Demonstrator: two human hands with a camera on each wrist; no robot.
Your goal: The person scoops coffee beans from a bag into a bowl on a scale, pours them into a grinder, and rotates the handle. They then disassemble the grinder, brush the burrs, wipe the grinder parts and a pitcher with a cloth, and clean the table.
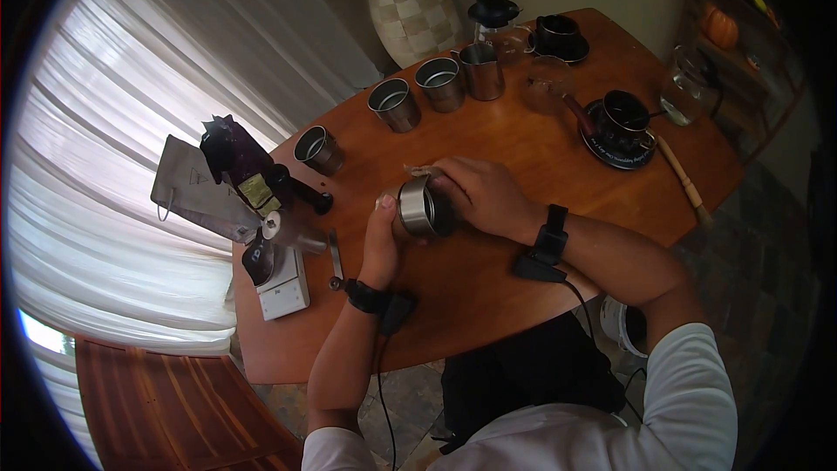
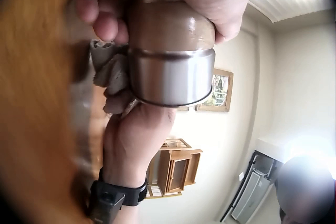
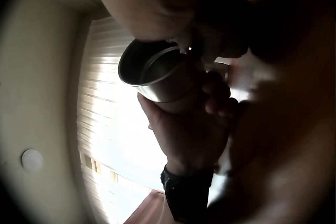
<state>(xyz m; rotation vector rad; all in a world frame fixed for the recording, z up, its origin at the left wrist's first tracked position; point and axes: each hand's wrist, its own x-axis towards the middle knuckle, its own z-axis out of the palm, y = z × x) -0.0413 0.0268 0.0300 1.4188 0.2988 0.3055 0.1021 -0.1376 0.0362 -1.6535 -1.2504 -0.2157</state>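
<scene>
Over the near part of the table, my left hand [image 1: 381,244] grips a metal cup [image 1: 417,207] around its body, tilted with its mouth toward my right hand [image 1: 488,192]. The cup has a brown lower body and a bare shiny steel band [image 2: 170,77] by the rim. My right hand holds a crumpled greyish cloth [image 2: 111,71] against the cup's rim, and part of the cloth sticks out past the fingers in the head view. In the right wrist view the cup's dark inside [image 3: 149,64] shows, with the right fingertips largely in shadow.
Several metal cups [image 1: 394,105] stand along the far edge. At left are a paper bag [image 1: 196,187], a dark coffee bag [image 1: 235,153], a white scale [image 1: 285,288] and a hand crank [image 1: 335,260]. Rightward lie a black cup [image 1: 624,113] on its saucer, a brush [image 1: 682,173] and a glass pitcher [image 1: 684,92].
</scene>
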